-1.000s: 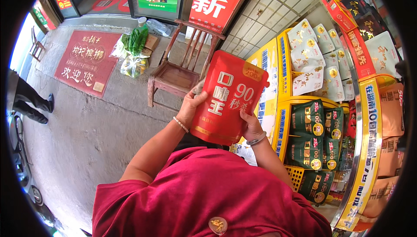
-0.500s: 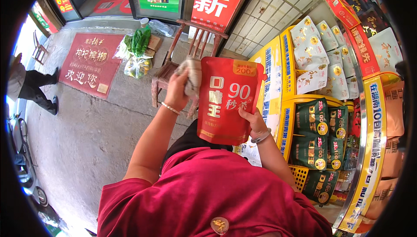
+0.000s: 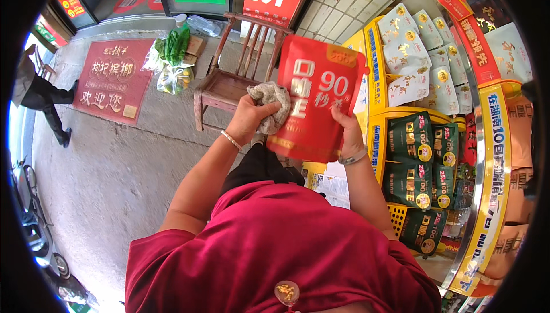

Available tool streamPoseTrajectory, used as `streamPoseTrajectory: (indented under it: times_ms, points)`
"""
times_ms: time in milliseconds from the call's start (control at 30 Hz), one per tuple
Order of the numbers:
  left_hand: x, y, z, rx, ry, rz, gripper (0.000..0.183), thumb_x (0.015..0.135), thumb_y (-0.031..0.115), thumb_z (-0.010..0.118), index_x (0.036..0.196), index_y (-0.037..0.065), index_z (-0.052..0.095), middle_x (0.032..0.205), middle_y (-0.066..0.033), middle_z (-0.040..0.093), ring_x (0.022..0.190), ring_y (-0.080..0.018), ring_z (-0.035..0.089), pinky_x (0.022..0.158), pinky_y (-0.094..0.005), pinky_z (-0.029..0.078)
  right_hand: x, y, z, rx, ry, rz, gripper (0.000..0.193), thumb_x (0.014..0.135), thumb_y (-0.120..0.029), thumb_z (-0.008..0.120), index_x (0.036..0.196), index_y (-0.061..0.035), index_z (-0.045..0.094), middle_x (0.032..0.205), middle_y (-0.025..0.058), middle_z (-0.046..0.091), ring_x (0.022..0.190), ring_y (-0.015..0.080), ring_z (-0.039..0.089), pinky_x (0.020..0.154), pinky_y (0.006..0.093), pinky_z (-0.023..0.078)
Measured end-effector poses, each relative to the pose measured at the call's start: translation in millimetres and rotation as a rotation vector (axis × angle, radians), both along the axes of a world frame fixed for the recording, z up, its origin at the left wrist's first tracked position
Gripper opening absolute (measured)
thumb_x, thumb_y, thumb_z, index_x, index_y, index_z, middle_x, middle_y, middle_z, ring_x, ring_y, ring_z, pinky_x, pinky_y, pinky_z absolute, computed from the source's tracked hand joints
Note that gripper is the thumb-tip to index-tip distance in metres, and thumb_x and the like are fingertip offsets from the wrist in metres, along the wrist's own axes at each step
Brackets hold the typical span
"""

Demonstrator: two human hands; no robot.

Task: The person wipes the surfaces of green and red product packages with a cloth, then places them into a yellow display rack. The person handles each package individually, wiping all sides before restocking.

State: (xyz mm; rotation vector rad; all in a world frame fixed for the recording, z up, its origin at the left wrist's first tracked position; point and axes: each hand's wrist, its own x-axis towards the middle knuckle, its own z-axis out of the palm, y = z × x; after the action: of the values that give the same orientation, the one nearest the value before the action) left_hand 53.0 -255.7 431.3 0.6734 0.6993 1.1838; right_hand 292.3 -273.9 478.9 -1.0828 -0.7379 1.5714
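A large red pouch [image 3: 309, 132] with white and gold print is held up in front of my chest, its top leaning to the right. My right hand [image 3: 350, 132] grips the pouch by its lower right edge, with the thumb over the front. A crumpled grey-beige cloth [image 3: 269, 92] is bunched in my left hand [image 3: 247, 119], the fingers closed round it. The cloth lies against the left edge of the pouch, near its middle.
Just ahead stands a worn wooden chair [image 3: 229, 86]. Bags of green vegetables [image 3: 173, 49] lie beside a red doormat [image 3: 109, 78]. To the right, a yellow display rack [image 3: 375, 121] holds green pouches [image 3: 408, 184] and white pouches [image 3: 404, 49]. A person [image 3: 43, 86] walks at far left.
My left hand has moved the cloth down along the left side of the pouch. The pouch has tilted clockwise and shifted slightly up and right. The person at left has stepped.
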Motion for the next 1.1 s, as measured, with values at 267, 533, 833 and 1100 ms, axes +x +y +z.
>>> streamPoseTrajectory:
  times_ms: [267,533,833,1100]
  points:
    - [8.3,-24.5,-11.7,0.001,0.068,-0.105,0.027,0.084,-0.002,0.068,0.11,0.0,0.064,0.1,-0.0037,0.068,0.086,-0.0122,0.064,0.078,-0.0276,0.053,15.5,23.4,7.5,0.105,0.04,-0.089,0.03,0.089,-0.015,0.066,0.117,-0.0057,0.059,0.111,0.0077,0.067,0.1,0.0203,0.065,0.089,0.0341,0.052]
    - [18.9,-32.1,-41.3,-0.325,-0.33,0.028,0.024,0.095,0.011,0.059,0.117,0.002,0.059,0.105,-0.007,0.067,0.092,-0.0187,0.067,0.079,-0.0325,0.055,15.5,40.9,17.7,0.149,0.072,-0.417,0.038,0.09,-0.02,0.067,0.123,-0.0047,0.054,0.121,0.0073,0.062,0.105,0.0219,0.063,0.091,0.0387,0.052]
    - [50.2,-13.1,-26.6,-0.44,-0.604,0.192,0.025,0.096,0.022,0.056,0.119,0.015,0.057,0.112,-0.0009,0.066,0.102,-0.0191,0.062,0.096,-0.0444,0.045,-39.3,23.7,-11.2,0.248,-0.013,-0.464,0.049,0.091,-0.022,0.068,0.13,-0.0009,0.046,0.123,0.0086,0.058,0.11,0.0204,0.057,0.096,0.035,0.047]
    - [66.0,-37.3,-27.0,-0.334,-0.454,0.089,0.029,0.097,0.018,0.055,0.124,0.01,0.052,0.114,-0.0041,0.064,0.1,-0.0205,0.064,0.088,-0.0438,0.053,-54.4,25.0,-18.7,0.321,0.002,-0.528,0.046,0.092,-0.021,0.066,0.129,-0.0013,0.048,0.123,0.0078,0.058,0.107,0.0194,0.059,0.092,0.0341,0.05]
